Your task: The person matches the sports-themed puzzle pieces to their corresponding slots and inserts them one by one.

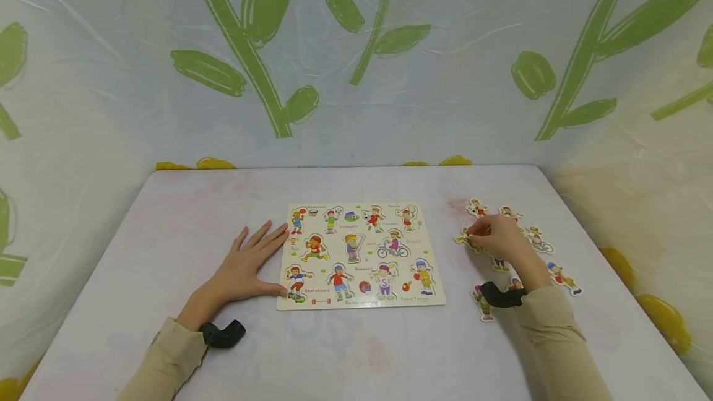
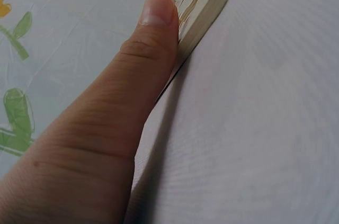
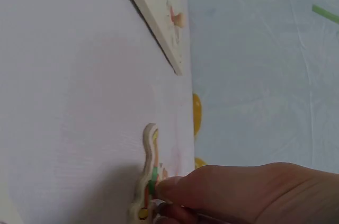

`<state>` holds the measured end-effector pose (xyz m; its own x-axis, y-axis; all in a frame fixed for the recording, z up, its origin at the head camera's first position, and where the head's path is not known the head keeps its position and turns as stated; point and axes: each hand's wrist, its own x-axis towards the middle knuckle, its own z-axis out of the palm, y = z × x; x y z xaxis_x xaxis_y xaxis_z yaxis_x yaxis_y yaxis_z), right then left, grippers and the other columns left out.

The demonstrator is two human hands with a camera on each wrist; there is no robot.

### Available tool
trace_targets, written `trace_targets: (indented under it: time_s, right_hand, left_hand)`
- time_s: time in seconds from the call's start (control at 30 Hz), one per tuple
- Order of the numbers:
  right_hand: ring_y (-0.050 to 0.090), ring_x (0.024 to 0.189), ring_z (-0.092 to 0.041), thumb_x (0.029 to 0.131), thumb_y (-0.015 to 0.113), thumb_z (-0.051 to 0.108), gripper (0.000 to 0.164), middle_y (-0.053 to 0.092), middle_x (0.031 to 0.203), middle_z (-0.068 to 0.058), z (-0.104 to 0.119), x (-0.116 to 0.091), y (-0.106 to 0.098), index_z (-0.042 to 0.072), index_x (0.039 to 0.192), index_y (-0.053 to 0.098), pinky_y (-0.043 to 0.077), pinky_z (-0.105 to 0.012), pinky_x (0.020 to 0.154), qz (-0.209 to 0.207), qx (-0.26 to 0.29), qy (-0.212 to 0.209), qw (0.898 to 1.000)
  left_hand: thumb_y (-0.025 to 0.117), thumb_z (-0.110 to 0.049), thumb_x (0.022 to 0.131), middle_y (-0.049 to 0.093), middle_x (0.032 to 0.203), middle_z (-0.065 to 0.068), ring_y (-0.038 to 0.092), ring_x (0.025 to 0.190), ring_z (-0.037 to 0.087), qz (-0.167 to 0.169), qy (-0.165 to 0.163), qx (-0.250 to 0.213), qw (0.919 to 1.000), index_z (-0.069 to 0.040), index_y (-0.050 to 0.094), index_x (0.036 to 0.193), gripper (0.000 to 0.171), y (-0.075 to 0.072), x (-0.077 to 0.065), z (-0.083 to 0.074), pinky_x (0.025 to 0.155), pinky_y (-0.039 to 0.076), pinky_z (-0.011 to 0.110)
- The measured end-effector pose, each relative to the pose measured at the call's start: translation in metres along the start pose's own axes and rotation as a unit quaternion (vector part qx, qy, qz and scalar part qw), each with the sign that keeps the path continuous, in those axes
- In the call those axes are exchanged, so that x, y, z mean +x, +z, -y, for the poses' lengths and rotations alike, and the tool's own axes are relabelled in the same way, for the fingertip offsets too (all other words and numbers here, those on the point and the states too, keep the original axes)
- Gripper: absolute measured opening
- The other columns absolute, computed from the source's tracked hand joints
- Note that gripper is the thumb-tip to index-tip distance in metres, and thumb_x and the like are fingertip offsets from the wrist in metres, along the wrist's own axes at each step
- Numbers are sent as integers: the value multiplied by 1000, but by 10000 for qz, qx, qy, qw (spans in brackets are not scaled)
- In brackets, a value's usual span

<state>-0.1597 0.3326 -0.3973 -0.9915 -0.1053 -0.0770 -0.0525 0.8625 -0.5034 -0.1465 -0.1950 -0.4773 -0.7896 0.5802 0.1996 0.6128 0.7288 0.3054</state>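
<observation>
A wooden puzzle board [image 1: 362,255] printed with small sports figures lies at the middle of the table. My left hand [image 1: 250,268] rests at its left edge with fingers spread; in the left wrist view the thumb [image 2: 151,49] presses the board's side. Over to the right, my right hand [image 1: 501,240] pinches a flat wooden puzzle piece [image 1: 461,239] between thumb and fingertips. Close up in the right wrist view, this puzzle piece [image 3: 150,171] shows a wavy edge with yellow and green print, partly hidden by the fingers.
Several other figure pieces lie around and under my right hand, among them a cyclist piece [image 1: 539,241], a runner piece [image 1: 564,278] and a piece [image 1: 483,305] near the wrist. A flower-printed sheet [image 1: 445,110] stands behind the table [image 1: 356,357].
</observation>
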Motion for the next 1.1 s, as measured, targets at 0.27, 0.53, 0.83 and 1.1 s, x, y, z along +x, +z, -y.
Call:
trace_targets:
  time_s: [0.27,0.53,0.83,1.1]
  right_hand:
    - [54,68,-20,83,72,10,13,64,77,-8,-6,4,9,-2,86,70,45,-31,59,-133,72,335,9993]
    - [55,69,-21,82,74,11,14,64,76,-8,-4,5,11,-2,85,70,45,-31,58,-227,143,518,9983]
    - [55,70,-21,82,75,10,14,64,79,-10,-6,4,12,-2,88,70,46,-30,58,-173,246,683,9972]
    - [55,71,-22,83,75,10,15,64,78,-10,-3,4,13,-3,88,69,46,-31,59,-209,177,579,9979]
  left_hand:
    - [66,-82,68,22,164,-2,12,151,31,26,-38,40,10000,-16,27,159,118,2,0,2,116,2,62]
    - [66,-82,68,25,163,0,14,151,32,-73,6,21,10000,-16,29,158,118,4,-1,3,115,3,63]
    - [66,-82,67,26,163,0,15,150,32,-113,12,46,9999,-15,30,157,118,4,0,2,115,4,64]
    - [65,-83,68,23,164,-3,13,151,31,-33,-24,21,10000,-16,29,158,118,3,-1,1,116,2,63]
